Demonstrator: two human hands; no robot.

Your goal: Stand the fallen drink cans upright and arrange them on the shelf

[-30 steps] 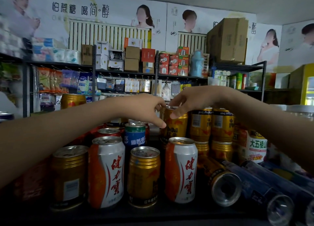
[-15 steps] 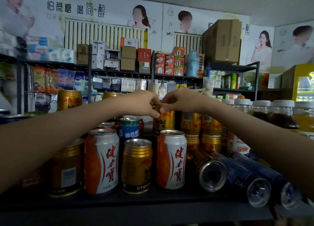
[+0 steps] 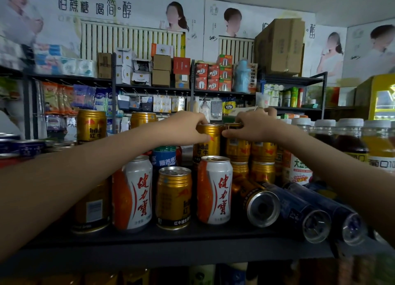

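Note:
Both my hands reach to the back of the dark shelf (image 3: 192, 239). My left hand (image 3: 183, 128) grips the top of an upright gold Red Bull can (image 3: 208, 143). My right hand (image 3: 252, 126) curls over the top of a neighbouring gold can (image 3: 237, 150) stacked on another gold can. In front stand two white-and-orange cans (image 3: 214, 190), (image 3: 133, 195) and a gold can (image 3: 174, 199). A gold can (image 3: 256, 203) lies on its side at the right, base toward me, beside two fallen dark blue cans (image 3: 303, 214), (image 3: 339, 220).
A blue-green can (image 3: 164, 157) stands behind the front row. More gold cans (image 3: 92, 125) are stacked at the back left, and bottles with white caps (image 3: 350, 139) line the right. Farther shelves with boxes and packets fill the background.
Both hands have risen with the gold can tops and spread slightly apart; the right hand now sits over the neighbouring stacked can. The view has shifted lower.

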